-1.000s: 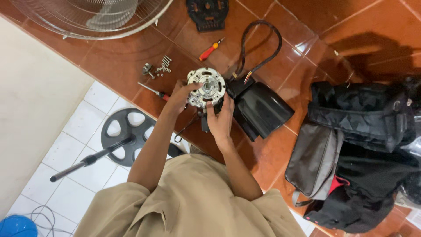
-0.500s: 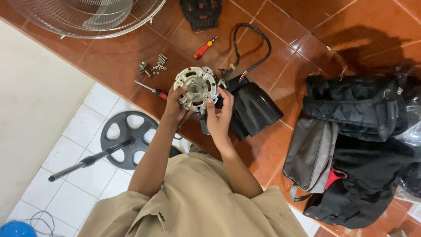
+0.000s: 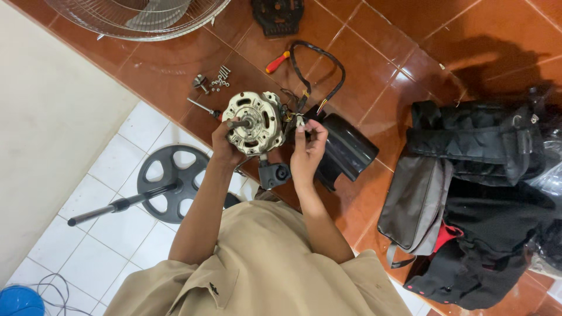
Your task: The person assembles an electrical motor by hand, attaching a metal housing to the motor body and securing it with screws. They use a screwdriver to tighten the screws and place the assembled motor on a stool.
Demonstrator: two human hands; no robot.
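Observation:
A round silver fan motor [image 3: 255,122] with a short shaft is held up over the floor. My left hand [image 3: 225,147] grips its lower left rim from underneath. My right hand [image 3: 307,151] pinches the bundle of coloured wires [image 3: 297,117] at the motor's right side. A small black part [image 3: 274,174] hangs just below the motor. Behind my right hand lies the black motor cover [image 3: 349,150], with a black cable [image 3: 319,73] looping away from it.
Screws and small parts [image 3: 213,82], a thin screwdriver [image 3: 204,108] and a red-handled screwdriver [image 3: 277,61] lie on the brown tiles. A fan grille [image 3: 140,17] is top left, a fan base with pole [image 3: 164,187] on white tiles, dark bags [image 3: 474,199] to the right.
My right hand has moved from the motor's rim to the wires at its right side. The motor stays in my left hand; the view has shifted slightly.

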